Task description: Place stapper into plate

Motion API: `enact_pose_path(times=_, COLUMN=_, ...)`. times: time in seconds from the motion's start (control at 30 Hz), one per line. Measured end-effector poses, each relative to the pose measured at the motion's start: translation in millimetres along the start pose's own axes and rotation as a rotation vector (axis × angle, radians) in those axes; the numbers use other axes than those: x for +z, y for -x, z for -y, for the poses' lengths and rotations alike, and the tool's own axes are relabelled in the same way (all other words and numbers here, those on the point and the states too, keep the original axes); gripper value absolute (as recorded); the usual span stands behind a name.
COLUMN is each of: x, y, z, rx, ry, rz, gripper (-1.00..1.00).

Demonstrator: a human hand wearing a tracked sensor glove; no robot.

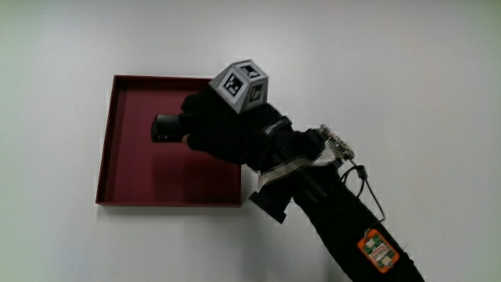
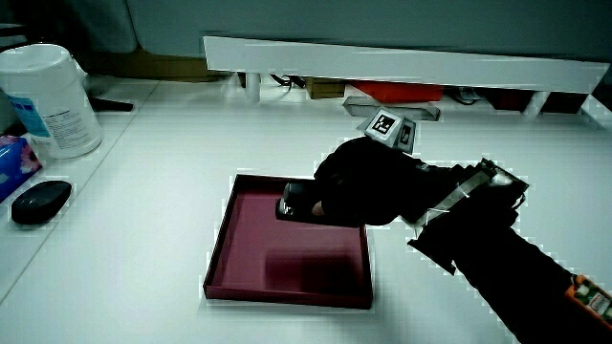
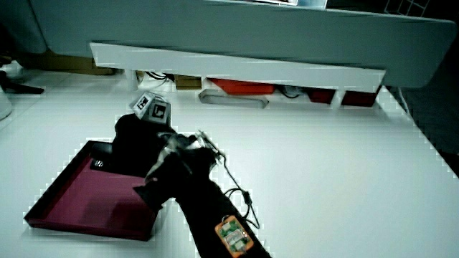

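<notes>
A dark red square plate lies on the white table; both side views show it too. The hand in its black glove, with the patterned cube on its back, reaches over the plate's edge. Its fingers are curled around a black stapler, whose end sticks out of the grip above the plate's floor. In a side view the stapler hangs just over the plate's part farther from the person. In a side view the hand hides most of the stapler.
A white tub and a black computer mouse stand at the table's edge in a side view. A low white partition with red and grey items under it runs along the table's end. The forearm carries wires and an orange tag.
</notes>
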Motion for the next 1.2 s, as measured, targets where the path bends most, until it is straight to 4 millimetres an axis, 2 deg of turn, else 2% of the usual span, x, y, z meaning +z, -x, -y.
enact_pose_path(times=0.23, x=-35, y=-13, z=-14, rx=-0.049, ry=0.076, rz=0.057, gripper=0.00)
enact_pose_path(times=0.53, x=-63, y=-25, z=-23, rx=-0.086, ry=0.136, rz=0.088, gripper=0.00)
enact_pose_path(times=0.87, x=-68, y=-29, z=-24, rx=-0.098, ry=0.158, rz=0.074, gripper=0.00)
enact_pose_path(times=1.2, x=-65, y=-37, z=-18, rx=-0.119, ry=0.186, rz=0.043, gripper=-0.59)
